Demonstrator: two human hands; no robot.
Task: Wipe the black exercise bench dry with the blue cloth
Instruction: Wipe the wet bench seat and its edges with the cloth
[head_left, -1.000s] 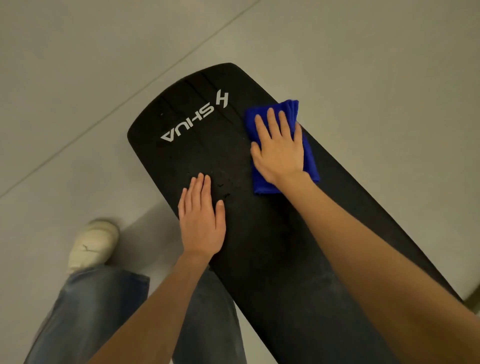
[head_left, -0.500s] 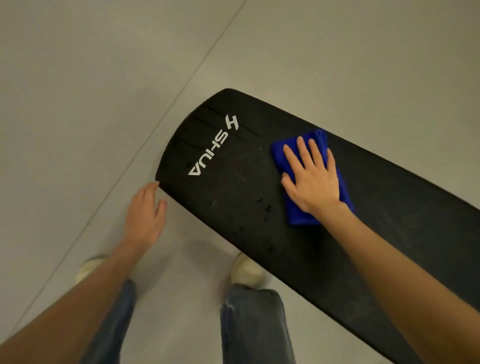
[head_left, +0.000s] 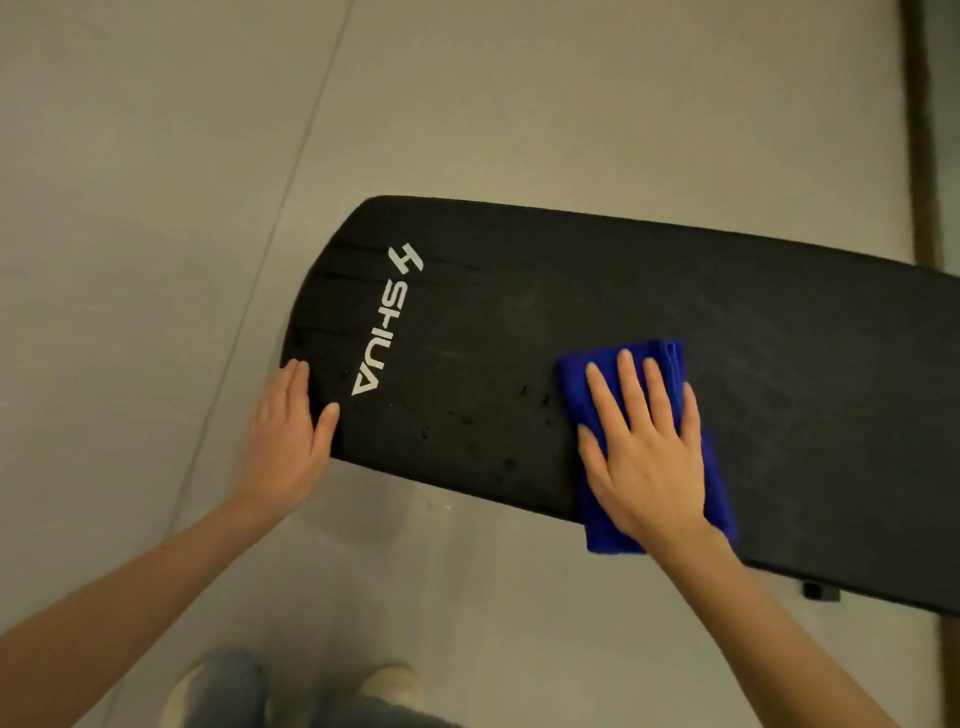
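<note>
Head view: blue cloth under a flat hand

Pale floor surrounds the black exercise bench, which runs in from the right. The folded blue cloth lies at its near edge, pressed under the right hand, fingers straight and spread. The left hand, open and blurred, touches the rounded end. Water droplets lie between the hands.

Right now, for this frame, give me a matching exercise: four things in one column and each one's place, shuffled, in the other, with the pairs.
Things:
1 left hand
2 right hand
3 blue cloth
4 water droplets

Places:
A between the white logo and the cloth
B flat on top of the cloth
C at the rounded end of the bench
D on the bench, overhanging its near edge

Pairs: 1-C, 2-B, 3-D, 4-A
</note>
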